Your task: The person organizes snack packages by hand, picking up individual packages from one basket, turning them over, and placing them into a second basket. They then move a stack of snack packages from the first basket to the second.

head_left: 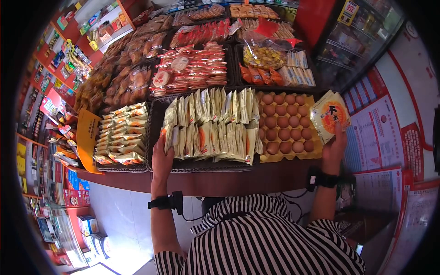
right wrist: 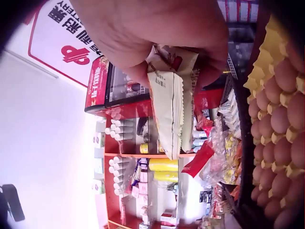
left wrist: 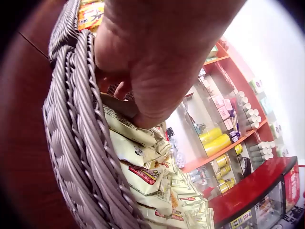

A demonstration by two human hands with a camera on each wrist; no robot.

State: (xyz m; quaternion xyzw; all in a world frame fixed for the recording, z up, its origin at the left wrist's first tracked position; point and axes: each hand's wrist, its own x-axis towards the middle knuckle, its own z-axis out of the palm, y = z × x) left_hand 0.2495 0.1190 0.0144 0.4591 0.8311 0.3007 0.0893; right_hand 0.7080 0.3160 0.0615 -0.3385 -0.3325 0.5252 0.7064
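The right hand (head_left: 335, 147) grips a few flat cream packets (head_left: 329, 117) with an orange print, held upright beside the egg tray's right edge. In the right wrist view the packets (right wrist: 167, 109) are pinched between thumb and fingers. At the left end of the middle wicker basket (head_left: 206, 167), the left hand (head_left: 163, 156) holds the end packet (head_left: 168, 130) of the front row. The left wrist view shows the left hand (left wrist: 143, 67) with its thumb against a packet (left wrist: 125, 125) inside the wicker rim (left wrist: 78, 138); some fingertips are hidden. Two rows of similar packets stand in this basket.
Brown eggs fill a yellow tray (head_left: 313, 155) right of the basket. A smaller basket of packets (head_left: 123, 137) and an orange card (head_left: 87, 137) stand left. Behind are bagged snacks (head_left: 188, 68); a glass-door cabinet (head_left: 355, 41) is at the back right.
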